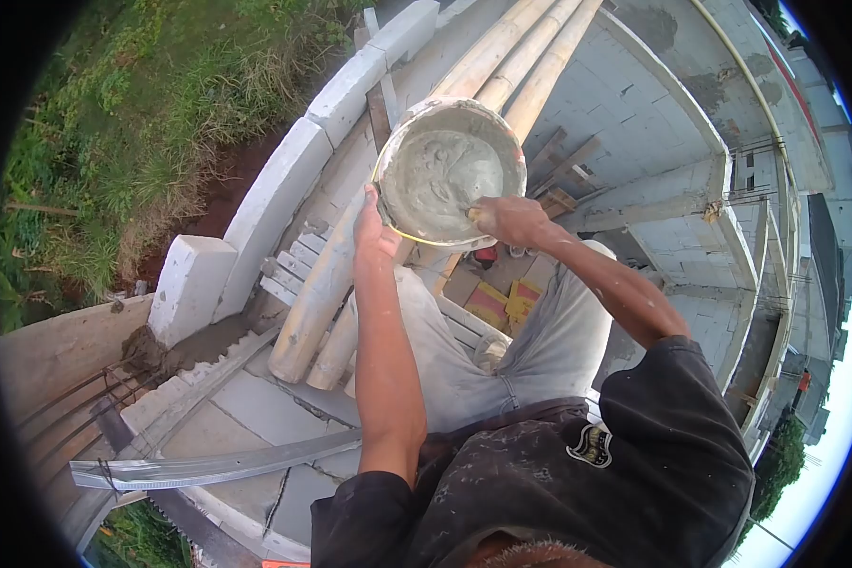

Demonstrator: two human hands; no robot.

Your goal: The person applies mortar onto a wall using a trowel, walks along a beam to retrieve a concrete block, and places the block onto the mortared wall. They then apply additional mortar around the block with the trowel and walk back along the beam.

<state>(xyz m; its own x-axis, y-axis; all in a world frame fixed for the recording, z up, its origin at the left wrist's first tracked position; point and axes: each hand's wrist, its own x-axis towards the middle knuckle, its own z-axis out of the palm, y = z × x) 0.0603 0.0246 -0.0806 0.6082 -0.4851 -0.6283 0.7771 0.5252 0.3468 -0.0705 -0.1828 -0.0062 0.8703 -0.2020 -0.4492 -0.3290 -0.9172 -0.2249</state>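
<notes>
A round bucket [402,151] of wet grey mortar [442,170] is at the top centre, above bamboo poles. My left hand [376,227] grips its lower left rim, beside a yellow handle [417,238]. At the bucket's lower right, my right hand [511,220] is closed round a short handle whose far end is hidden in the mortar; the tool itself cannot be made out.
Thick bamboo poles [317,293] run beneath the bucket. White blocks [279,194] form a low wall at left, with grass beyond. A metal channel [227,461] and exposed rebar [76,402] lie lower left. Block-walled rooms drop away at right, with yellow-red bags [523,301] below.
</notes>
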